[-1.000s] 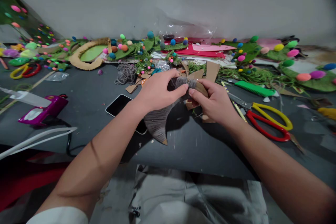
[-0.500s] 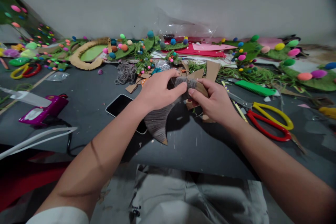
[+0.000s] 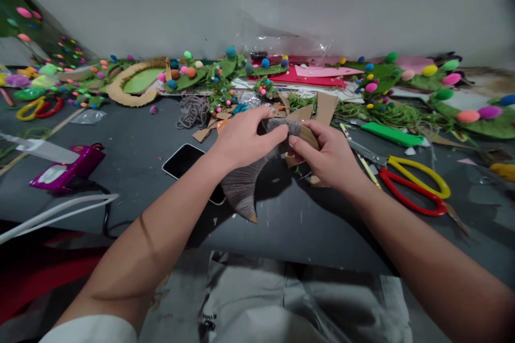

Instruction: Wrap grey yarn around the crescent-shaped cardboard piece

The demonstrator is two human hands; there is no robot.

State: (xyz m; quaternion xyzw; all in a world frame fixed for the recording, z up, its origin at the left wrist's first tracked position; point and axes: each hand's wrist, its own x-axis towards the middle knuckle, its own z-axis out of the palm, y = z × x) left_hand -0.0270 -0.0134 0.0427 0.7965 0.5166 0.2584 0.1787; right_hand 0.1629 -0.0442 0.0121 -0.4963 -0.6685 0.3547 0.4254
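Observation:
A curved cardboard piece wound with grey yarn (image 3: 243,185) is held between both hands over the dark table. Its pointed lower end shows bare cardboard at the tip. My left hand (image 3: 249,136) grips the upper part of the curve, thumb pressed on the yarn. On the right end, which is partly unwrapped brown cardboard, my right hand (image 3: 322,147) closes with thumb and fingers, close to the left thumb. Beneath the left forearm lies a phone (image 3: 183,162), partly covered. Loose grey yarn (image 3: 193,111) sits in a tangle behind the left hand.
Large scissors (image 3: 418,185) with red and yellow handles lie right of my right hand, near a green cutter (image 3: 392,134). A purple glue gun (image 3: 68,169) with a cable is at left. Felt leaves with colourful balls, a fluffy ring (image 3: 132,97) and red sheets (image 3: 314,79) line the wall.
Almost nothing differs. Both hands keep their hold on the yarn-wrapped cardboard, with only a very slight shift of the fingers.

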